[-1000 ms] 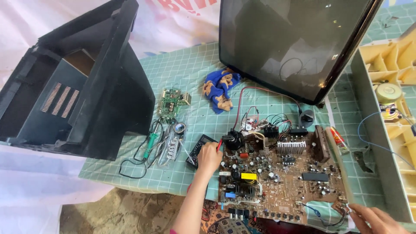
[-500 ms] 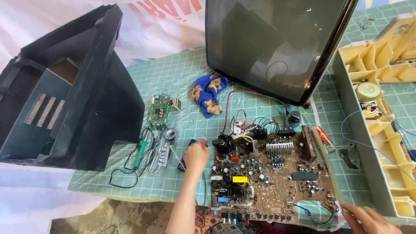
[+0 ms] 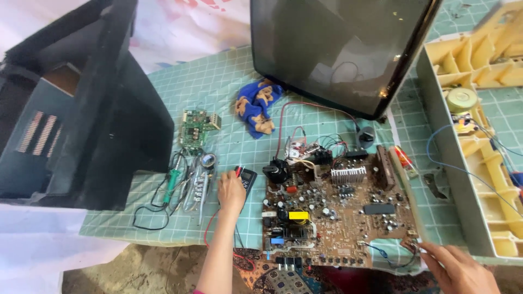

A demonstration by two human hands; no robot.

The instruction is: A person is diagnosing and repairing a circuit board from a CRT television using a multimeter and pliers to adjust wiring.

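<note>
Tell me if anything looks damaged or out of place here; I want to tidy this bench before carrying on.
Nothing looks broken, but the circuit board hangs over the green mat's near edge. The left hand rests on a black meter; the right hand touches the board's near right corner. A blue cloth lies crumpled by the picture tube.

Left hand (image 3: 231,191): forearm stretched forward from the lower edge, palm down, fingers (image 3: 224,175) curled downward.
Right hand (image 3: 460,270): low at the right corner, palm down, fingers spread loosely, pointing left.
</note>
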